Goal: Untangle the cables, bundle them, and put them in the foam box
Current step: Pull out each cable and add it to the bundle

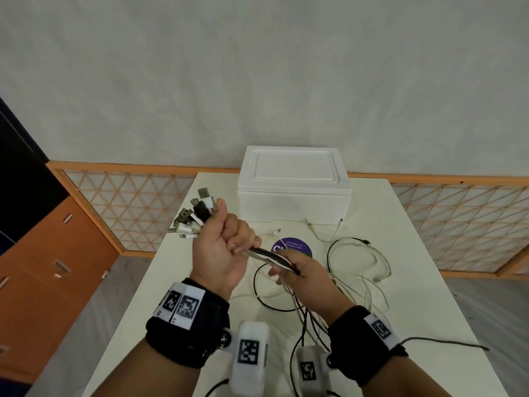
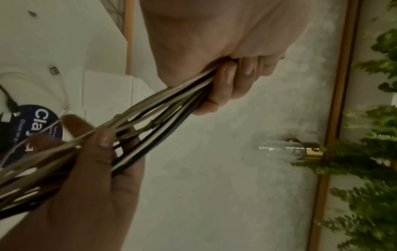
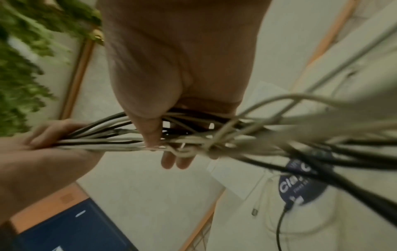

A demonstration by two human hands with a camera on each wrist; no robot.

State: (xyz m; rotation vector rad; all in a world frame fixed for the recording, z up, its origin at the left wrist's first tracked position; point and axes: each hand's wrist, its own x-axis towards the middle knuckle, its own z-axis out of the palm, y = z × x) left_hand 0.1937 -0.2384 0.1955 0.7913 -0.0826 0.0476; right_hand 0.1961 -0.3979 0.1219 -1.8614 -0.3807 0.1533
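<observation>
The left hand [image 1: 220,247] is clenched in a fist round a bunch of black and white USB cables [image 1: 357,270], with their plugs [image 1: 193,216] fanned out above the thumb; gathering the connector ends together like this looks meant to give the bundle 1 even end. Just beside it, the right hand [image 1: 300,270] grasps the same cables a little further along, thumb pressed over the strands and fingers curled under, so a short taut stretch runs between the 2 hands. The right wrist view shows a snarl of pale cable looped at the right fingers, which I judge is why that hand sits there: sliding along the strands would comb the tangle toward the free ends. The rest of the cables trail down onto the white table [image 1: 423,282] in loose loops, some lying over a round blue sticker [image 1: 297,247]. The foam box [image 1: 293,184] stands at the far edge of the table with its lid on, well apart from the hands. Untangling looks only partly done, and the lid must come off before anything goes inside.
</observation>
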